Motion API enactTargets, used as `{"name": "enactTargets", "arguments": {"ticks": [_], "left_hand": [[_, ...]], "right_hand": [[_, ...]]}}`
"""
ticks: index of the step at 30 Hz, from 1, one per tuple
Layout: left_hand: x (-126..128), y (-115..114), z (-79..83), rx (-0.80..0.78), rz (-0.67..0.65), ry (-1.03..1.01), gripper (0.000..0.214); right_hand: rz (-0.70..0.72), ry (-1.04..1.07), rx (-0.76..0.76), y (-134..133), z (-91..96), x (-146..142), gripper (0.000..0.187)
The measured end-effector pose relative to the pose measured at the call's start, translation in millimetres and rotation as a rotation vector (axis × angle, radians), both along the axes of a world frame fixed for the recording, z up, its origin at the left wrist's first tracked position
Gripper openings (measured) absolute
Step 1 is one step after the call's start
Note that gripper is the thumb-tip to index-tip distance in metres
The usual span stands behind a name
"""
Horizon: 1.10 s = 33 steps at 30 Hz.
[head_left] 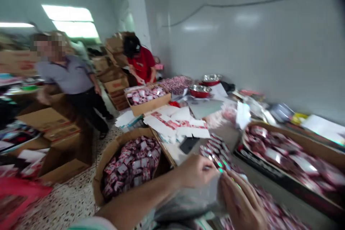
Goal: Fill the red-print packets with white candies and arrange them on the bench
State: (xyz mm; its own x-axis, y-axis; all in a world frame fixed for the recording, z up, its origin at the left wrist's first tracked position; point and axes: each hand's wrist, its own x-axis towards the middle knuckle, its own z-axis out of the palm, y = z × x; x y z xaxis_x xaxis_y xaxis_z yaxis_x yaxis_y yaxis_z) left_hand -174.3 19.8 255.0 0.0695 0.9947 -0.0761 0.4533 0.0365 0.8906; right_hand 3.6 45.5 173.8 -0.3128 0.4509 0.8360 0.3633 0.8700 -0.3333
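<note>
My left hand [198,170] reaches in from the lower left, its fingers curled into a pinch near a small shiny thing. Close beside it, my right hand [244,199] has its fingers bent together around something blurred. Below and between both hands is a translucent plastic piece [206,194], perhaps a bag; its hold is partly hidden. Just past the fingers, small red-and-white packets [215,143] lie in rows on the table. More of these loose packets [280,212] lie to the right of my right hand.
An open carton [99,183] full of packets stands left of my arm. On the right is a long box [283,176] of larger packs. White printed cards [172,122] and metal bowls [199,91] lie farther back. A person in red [142,63] works there; another person [77,75] stands left.
</note>
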Motion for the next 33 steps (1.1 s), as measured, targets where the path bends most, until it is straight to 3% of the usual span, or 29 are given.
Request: {"name": "enactTargets", "arguments": {"ticks": [8, 15, 25, 33], "left_hand": [[-14, 0, 10.3, -0.042, -0.078, -0.010, 0.031], [-11, -2, 13.3, -0.083, -0.066, -0.011, 0.031], [-9, -7, 6.1, -0.066, -0.082, 0.039, 0.032], [-6, -3, 6.7, -0.092, -0.119, 0.043, 0.031]], "right_hand": [[0.040, -0.025, -0.121, 11, 18.9, -12, 0.023], [0.070, -0.003, -0.122, 9, 16.7, -12, 0.030], [0.098, -0.028, -0.182, 3, 16.7, -7, 0.017], [0.073, -0.044, -0.224, 5, 11.5, -4, 0.022]]}}
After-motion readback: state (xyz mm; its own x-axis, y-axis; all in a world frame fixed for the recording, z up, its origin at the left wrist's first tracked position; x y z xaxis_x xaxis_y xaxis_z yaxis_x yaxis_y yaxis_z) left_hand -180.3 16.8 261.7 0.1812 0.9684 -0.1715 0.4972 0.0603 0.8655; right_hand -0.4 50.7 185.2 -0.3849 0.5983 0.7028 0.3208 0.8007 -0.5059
